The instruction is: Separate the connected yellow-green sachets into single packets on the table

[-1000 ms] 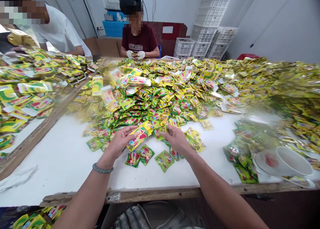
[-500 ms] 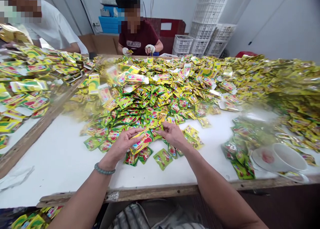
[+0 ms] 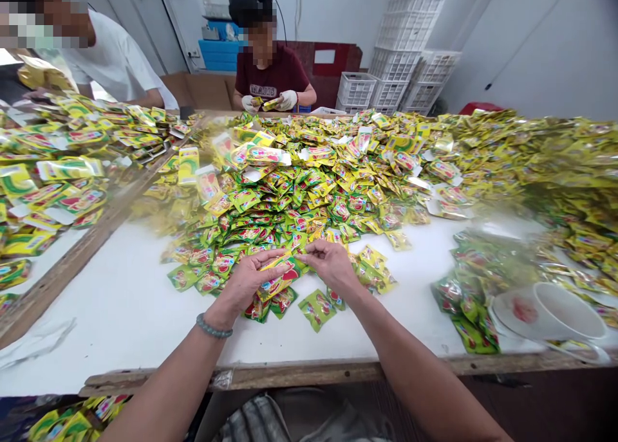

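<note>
My left hand (image 3: 251, 278) is closed around a small stack of green and yellow sachets (image 3: 279, 278) just above the white table (image 3: 120, 307). My right hand (image 3: 328, 265) pinches the upper right end of that same stack, fingers pressed together. Both hands hover at the near edge of a big heap of sachets (image 3: 309, 178) that covers the middle of the table. A few loose sachets (image 3: 316, 308) lie flat under and beside my hands.
A white cup on a saucer (image 3: 555, 313) stands near the right front corner. Two other people sit across the table; one, in a maroon shirt, handles sachets with gloved hands (image 3: 270, 102). White crates (image 3: 405, 49) are stacked at the back. More sachets cover the left table (image 3: 53, 159).
My right hand has moved left and come onto the stack held in my left hand. The left hand has shifted slightly right and closed more around the sachets.
</note>
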Motion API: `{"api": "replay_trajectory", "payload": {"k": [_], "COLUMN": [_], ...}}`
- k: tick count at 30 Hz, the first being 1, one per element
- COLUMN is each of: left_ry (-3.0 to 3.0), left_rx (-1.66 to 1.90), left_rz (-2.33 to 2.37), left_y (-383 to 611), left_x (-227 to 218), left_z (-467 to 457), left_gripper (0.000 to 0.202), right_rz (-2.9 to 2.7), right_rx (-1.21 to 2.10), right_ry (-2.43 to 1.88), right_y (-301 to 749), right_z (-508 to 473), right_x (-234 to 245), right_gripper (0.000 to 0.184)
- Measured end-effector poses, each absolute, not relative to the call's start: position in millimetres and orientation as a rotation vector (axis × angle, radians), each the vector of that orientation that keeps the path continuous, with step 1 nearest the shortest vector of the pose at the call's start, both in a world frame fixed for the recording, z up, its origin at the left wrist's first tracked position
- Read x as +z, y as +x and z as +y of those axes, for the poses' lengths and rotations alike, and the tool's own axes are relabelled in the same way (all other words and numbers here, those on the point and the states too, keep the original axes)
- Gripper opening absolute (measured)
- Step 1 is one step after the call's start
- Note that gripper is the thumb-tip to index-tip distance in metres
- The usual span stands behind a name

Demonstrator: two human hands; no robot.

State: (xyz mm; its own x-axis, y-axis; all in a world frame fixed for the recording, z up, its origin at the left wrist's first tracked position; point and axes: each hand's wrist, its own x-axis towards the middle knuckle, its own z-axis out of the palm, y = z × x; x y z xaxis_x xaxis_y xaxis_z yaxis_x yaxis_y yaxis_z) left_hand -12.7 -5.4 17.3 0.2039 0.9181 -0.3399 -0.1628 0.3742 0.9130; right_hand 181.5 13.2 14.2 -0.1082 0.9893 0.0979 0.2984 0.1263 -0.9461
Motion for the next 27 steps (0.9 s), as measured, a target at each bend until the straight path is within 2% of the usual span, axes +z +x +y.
{"api": "replay_trajectory", "payload": {"k": [5,8,15,19,22,25,27], "left_ry": [0.774,0.761,0.753,0.885,1.113,1.048,0.947], "left_rx": [0.987,1.010,1.044,1.002,0.925,0.994,1.092], "left_rz": [1.055,1.056,1.058,0.997,0.992,0.971,0.958], "left_y": [-10,-10,-7,-5,-5,-6,-7], "left_x": [17,18,17,18,19,20,20], "left_z": [-5,-5,-4,-6,-9,-9,-7], "left_gripper": [0.060,0.059,0.057,0.060,0.061,0.066,0.070], "right_rz": [-1.597,-1.654,-1.675,-1.394,-1.389,-1.387,-1.326], "right_rx": [0.714,0.732,1.171,1.436,1.291,1.052,1.114], "right_ry": [-1.375,-1.362,-1.199,-1.166,-1.193,-1.181,-1.122], "right_y": [175,171,160,162,168,172,171], "right_z": [10,4,-5,0,6,8,8], "right_x": [13,15,22,20,16,14,13], "right_gripper": [0.017,0.011,0.019,0.041,0.045,0.043,0.039]}}
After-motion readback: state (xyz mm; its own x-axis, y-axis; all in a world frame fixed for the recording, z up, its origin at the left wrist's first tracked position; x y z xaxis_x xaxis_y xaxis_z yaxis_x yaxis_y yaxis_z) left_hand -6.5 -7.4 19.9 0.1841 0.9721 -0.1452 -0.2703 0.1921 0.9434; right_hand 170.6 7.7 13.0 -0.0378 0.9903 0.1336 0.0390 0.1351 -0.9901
